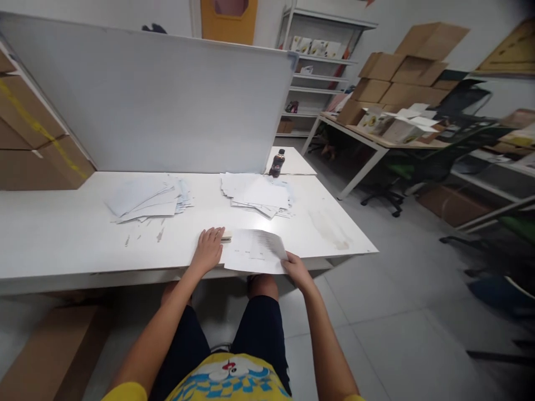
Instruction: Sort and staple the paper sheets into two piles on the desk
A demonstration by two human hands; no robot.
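My left hand [209, 248] is closed over a small stapler-like tool [226, 238], whose end sticks out to the right beside the paper's left edge. A printed white sheet [254, 252] lies at the table's front edge, its right side slightly raised. My right hand [296, 267] pinches that sheet at its right edge. Behind it is a loose pile of papers [261, 194], and another spread pile [144, 199] lies further left on the white table [200, 214].
A dark bottle [277, 163] stands behind the right pile. A white board [167, 106] rises along the table's back edge. Cardboard boxes [45, 133] are stacked at the left. Another desk [368, 135] with boxes and chairs stands at the right.
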